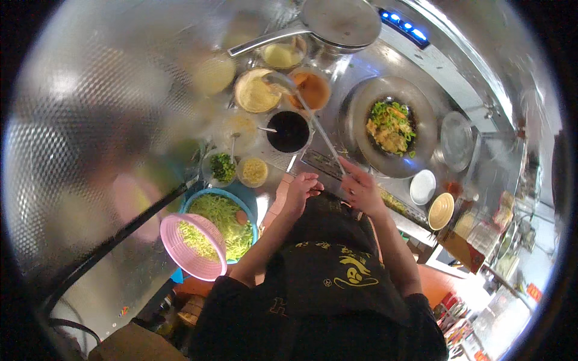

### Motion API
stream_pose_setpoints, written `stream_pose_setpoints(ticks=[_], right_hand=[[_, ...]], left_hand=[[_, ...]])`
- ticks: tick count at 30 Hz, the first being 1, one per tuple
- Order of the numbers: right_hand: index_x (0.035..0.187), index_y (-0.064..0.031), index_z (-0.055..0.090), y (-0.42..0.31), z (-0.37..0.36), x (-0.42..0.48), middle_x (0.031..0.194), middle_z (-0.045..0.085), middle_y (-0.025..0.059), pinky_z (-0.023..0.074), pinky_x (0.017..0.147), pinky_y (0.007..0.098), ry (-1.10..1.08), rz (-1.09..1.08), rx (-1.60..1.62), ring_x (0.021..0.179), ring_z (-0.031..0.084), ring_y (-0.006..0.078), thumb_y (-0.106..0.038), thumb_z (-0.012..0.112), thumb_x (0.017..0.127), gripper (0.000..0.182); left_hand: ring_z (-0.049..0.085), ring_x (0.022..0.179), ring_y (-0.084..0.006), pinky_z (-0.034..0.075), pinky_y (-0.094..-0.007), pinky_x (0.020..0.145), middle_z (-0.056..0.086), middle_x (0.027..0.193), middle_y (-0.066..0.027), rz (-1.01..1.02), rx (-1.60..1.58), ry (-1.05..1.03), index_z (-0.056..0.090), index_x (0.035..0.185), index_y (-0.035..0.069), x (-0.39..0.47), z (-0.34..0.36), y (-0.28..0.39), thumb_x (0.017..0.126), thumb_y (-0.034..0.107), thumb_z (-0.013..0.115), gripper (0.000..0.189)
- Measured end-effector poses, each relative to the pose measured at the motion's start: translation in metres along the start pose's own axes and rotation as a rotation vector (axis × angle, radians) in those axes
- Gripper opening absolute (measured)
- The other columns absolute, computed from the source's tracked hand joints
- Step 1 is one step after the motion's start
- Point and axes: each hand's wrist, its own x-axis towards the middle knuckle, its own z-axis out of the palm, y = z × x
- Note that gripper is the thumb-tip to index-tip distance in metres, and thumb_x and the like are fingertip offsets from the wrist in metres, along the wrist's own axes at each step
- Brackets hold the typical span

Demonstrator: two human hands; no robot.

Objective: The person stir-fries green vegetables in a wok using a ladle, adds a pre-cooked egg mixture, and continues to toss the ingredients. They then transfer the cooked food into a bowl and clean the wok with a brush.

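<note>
My right hand [362, 188] grips the handle end of a long metal ladle [319, 128]. The ladle's bowl reaches over a container of pale yellow powder [256, 94], beside a container of orange-brown seasoning [311, 89]. In front of my body, my left hand [301, 193] hovers with its fingers loosely curled and nothing visible in it. A pot of dark liquid [288, 131] with a small spoon handle in it stands beyond that hand. To the right, a large wok [356, 124] holds food with chopped green pieces [392, 128], apart from the ladle.
Bowls of chopped scallions [222, 168] and minced garlic-like bits [253, 171] stand left of the dark liquid. A pink basket [169, 239] leans over a blue basket [185, 205] of shredded greens. A lidded pot [343, 25], a white bowl [423, 187] and a yellow bowl [441, 211] flank the wok.
</note>
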Motion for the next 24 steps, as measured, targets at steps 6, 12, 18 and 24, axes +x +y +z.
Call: stream_pose_setpoints(ticks=[6, 12, 18, 24], right_hand=[[0.150, -0.0116, 0.043, -0.002, 0.056, 0.068, 0.067, 0.045, -0.0040, 0.0311, 0.042, 0.0229, -0.082, 0.085, -0.122, 0.048, 0.037, 0.0044, -0.007, 0.050, 0.098, 0.053], [0.149, -0.0102, 0.045, 0.001, 0.054, 0.076, 0.069, 0.047, -0.0027, 0.0313, 0.042, 0.0233, -0.079, 0.261, 0.140, 0.050, 0.038, 0.0056, -0.009, 0.052, 0.099, 0.050], [0.152, -0.0126, 0.040, -0.018, 0.052, 0.077, 0.071, 0.046, -0.0021, 0.0277, 0.042, 0.0208, -0.110, 0.327, 0.252, 0.050, 0.036, 0.0043, -0.010, 0.056, 0.096, 0.058], [0.151, -0.0107, 0.040, -0.022, 0.039, 0.069, 0.072, 0.046, -0.0018, 0.0259, 0.041, 0.0188, -0.086, 0.288, 0.373, 0.051, 0.034, 0.0034, -0.010, 0.054, 0.098, 0.055]], left_hand=[[0.067, 0.089, -0.0206, 0.052, -0.0332, 0.080, 0.068, 0.095, -0.0122, 0.066, -0.069, 0.044, 0.054, 0.118, 0.000, -0.008, -0.020, -0.004, 0.094, 0.016, 0.056, 0.029], [0.067, 0.088, -0.0205, 0.052, -0.0330, 0.080, 0.069, 0.094, -0.0124, 0.064, -0.117, 0.081, 0.055, 0.118, 0.000, -0.009, -0.029, -0.005, 0.093, 0.016, 0.057, 0.029], [0.067, 0.089, -0.0204, 0.052, -0.0324, 0.081, 0.069, 0.094, -0.0125, 0.071, -0.102, 0.077, 0.055, 0.117, 0.000, -0.009, -0.027, -0.001, 0.092, 0.019, 0.059, 0.032], [0.065, 0.087, -0.0222, 0.050, -0.0352, 0.081, 0.066, 0.092, -0.0114, 0.095, -0.070, 0.061, 0.054, 0.116, 0.003, -0.008, -0.021, 0.012, 0.092, 0.020, 0.062, 0.030]])
